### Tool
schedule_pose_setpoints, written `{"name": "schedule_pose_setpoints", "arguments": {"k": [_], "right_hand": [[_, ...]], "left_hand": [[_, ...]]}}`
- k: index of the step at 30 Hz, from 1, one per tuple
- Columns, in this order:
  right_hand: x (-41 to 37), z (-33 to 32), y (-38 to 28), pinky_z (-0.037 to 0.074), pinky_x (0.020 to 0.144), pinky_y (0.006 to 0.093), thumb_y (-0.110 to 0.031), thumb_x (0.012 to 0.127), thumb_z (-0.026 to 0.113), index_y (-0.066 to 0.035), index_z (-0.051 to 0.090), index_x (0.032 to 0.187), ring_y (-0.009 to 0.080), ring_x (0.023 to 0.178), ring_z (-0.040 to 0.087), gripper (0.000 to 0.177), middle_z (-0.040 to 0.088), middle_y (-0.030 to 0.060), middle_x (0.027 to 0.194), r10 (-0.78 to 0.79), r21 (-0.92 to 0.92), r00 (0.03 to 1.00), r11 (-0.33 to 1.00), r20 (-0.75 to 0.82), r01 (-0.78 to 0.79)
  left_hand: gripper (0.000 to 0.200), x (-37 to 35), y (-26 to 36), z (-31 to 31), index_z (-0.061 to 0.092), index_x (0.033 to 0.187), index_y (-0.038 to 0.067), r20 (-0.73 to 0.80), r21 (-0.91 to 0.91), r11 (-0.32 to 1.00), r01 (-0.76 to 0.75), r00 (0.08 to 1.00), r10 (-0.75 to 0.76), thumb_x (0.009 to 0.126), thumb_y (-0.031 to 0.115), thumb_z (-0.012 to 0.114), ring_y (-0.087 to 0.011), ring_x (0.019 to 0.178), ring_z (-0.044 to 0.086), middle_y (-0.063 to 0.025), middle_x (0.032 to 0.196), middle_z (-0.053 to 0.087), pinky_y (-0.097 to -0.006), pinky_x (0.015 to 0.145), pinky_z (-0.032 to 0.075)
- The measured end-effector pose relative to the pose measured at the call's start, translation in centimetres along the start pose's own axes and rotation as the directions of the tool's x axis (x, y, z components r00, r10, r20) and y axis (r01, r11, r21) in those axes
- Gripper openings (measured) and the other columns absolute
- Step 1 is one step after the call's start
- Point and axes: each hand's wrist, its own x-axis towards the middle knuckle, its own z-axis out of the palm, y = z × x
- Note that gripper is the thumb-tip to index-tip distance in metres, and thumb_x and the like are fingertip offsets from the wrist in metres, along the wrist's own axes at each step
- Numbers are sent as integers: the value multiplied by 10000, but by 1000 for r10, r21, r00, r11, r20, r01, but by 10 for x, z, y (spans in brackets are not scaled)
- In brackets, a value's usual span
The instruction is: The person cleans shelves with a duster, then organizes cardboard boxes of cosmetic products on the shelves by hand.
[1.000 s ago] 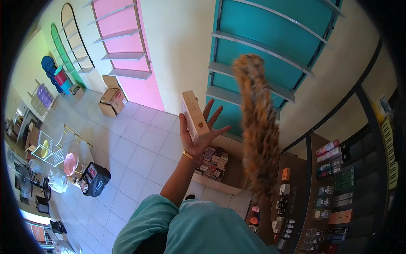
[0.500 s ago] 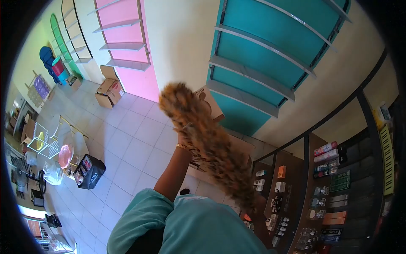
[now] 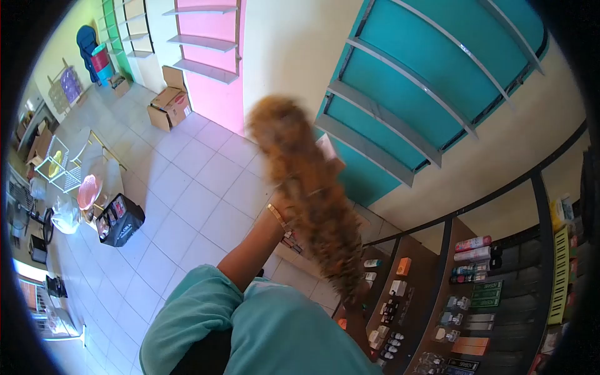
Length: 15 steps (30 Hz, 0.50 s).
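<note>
A brown, fluffy feather duster (image 3: 306, 181) slants across the middle of the head view, its upper tip blurred by motion. At its lower end, beside the shelves, is my right hand (image 3: 360, 296); it holds the duster there, though feathers cover much of the grip. My left hand (image 3: 283, 201), with a gold bracelet at the wrist, reaches up against the duster's left side. Feathers hide the left fingers, so their grip does not show. Partly covered by the duster, an open cardboard box stands behind it near the wall.
Dark shelves (image 3: 400, 275) with bottles and small boxes run along the right. Teal wall shelves (image 3: 381, 115) hang ahead. On the tiled floor (image 3: 181, 206) are a black bag (image 3: 122, 220) and a cardboard box (image 3: 169, 107). A white wire rack (image 3: 61, 165) stands left.
The camera view has shifted, with the wall shelves now farther right. The duster stands more upright, its upper tip higher, and both hands remain at it.
</note>
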Motion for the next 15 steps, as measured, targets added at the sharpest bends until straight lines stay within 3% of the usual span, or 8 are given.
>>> {"name": "schedule_pose_setpoints", "arguments": {"k": [2,3,5,6,8,11,13,15], "right_hand": [[4,-1,21,413,559,368,-237,847,404,25,486,1019,208,658,533,324,553,93,868,2,-130,993,991,-116,-17],[8,0,32,413,557,371,-245,856,392,27,483,1028,205,661,534,334,555,92,883,45,-160,984,984,-173,-73],[13,-6,33,411,599,366,-212,828,422,25,487,1033,231,726,519,320,519,118,960,254,-36,926,961,-280,-275],[28,-27,8,408,661,360,-174,798,460,23,487,1034,267,807,501,309,485,156,1007,479,196,842,876,-247,-441],[30,-42,0,399,732,354,-132,770,501,25,480,1036,303,904,478,310,448,194,1057,543,366,821,811,-178,-457],[2,-44,3,390,745,352,-129,772,518,35,472,1023,281,924,473,304,454,182,1047,282,257,958,930,-44,-262],[3,-44,0,396,730,342,-142,769,540,40,483,987,248,893,486,290,479,160,1003,361,182,925,908,119,-378],[8,-38,2,403,702,335,-157,767,554,39,500,947,224,841,504,272,508,137,941,533,112,845,838,39,-534]], "left_hand": [[366,7,-8,24,402,1091,-1,-38,-205,978,38,998,-47,856,280,413,-239,850,554,-125,987,528,-367,699,495],[311,4,-13,49,434,1038,27,-322,-103,995,-15,947,-20,853,276,419,-233,861,553,-124,975,530,-382,679,501],[307,5,-18,48,421,1065,52,-312,-1,994,-109,945,103,847,268,435,-236,863,553,-114,985,519,-363,704,496],[313,3,-20,54,424,1066,54,-337,182,971,-154,918,209,849,279,432,-212,863,548,-100,990,518,-342,712,491],[324,-2,-22,72,428,1067,59,-317,524,821,-228,842,437,852,301,426,-164,864,540,-71,999,515,-299,726,480],[331,0,-18,56,434,1074,60,-52,744,561,-363,806,590,863,313,402,-134,870,522,-49,989,512,-259,718,460],[344,-6,-25,72,438,1068,44,-46,883,360,-300,708,704,863,318,403,-121,866,514,-49,988,513,-248,714,449],[355,-6,-27,64,437,1071,31,-95,883,384,-270,698,709,863,316,403,-124,863,510,-54,988,515,-253,718,442]]}}
